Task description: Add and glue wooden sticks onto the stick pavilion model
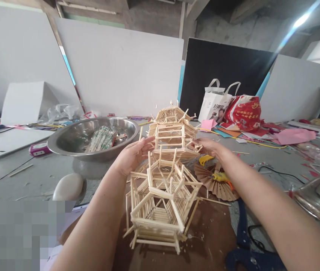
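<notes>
A pagoda-like model tier of thin wooden sticks [171, 130] stands at the far side, with a pointed roof and stick ends jutting out. My left hand [135, 153] grips its left side, and my right hand [208, 146] holds it from the right, fingers partly hidden behind the sticks. Closer to me sits a wider six-sided stick frame [158, 222], open at the top, with a smaller ring of sticks raised at its middle. It rests on a brown board [213, 241]. I cannot tell whether the two stick parts touch.
At left are a steel basin [64, 148] holding packaged sticks, a purple box [40, 149] and a white rounded object [69, 187]. A pleated brown paper fan [219, 188], a yellow tool [219, 177] and a blue tool [251, 259] lie right. Bags [241, 114] stand behind.
</notes>
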A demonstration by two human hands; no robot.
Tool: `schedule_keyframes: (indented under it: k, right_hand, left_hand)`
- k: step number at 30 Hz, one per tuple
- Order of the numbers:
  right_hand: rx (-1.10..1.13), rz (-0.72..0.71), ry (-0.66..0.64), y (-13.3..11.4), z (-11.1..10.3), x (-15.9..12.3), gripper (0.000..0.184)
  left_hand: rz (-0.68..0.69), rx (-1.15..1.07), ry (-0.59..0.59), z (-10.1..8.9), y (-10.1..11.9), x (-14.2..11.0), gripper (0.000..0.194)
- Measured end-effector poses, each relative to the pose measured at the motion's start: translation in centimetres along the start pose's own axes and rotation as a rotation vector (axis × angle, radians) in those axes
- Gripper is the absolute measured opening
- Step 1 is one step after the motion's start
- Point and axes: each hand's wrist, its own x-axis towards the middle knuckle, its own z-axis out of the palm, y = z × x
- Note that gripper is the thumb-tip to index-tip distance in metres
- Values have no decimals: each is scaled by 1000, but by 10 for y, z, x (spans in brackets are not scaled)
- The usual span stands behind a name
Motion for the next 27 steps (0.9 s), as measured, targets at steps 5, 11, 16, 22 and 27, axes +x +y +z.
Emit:
schedule_keyframes:
  k: [5,11,16,22,27]
  right_hand:
    - [-181,40,160,-12,-9,-4,30]
    - [-260,-93,412,-26,-4,-10,17]
    - [-227,-249,500,-17,9,-2,33]
    - [-158,-228,436,-18,12,2,44]
    - [-134,-207,349,-22,11,-4,52]
  left_hand:
    - [28,43,-41,-6,-5,3,32]
    - [35,29,-43,4,-3,-1,26]
    - [8,39,-140,7,-3,-3,30]
    - [15,41,-229,1,-8,0,34]
    - [11,67,-287,-1,-9,0,38]
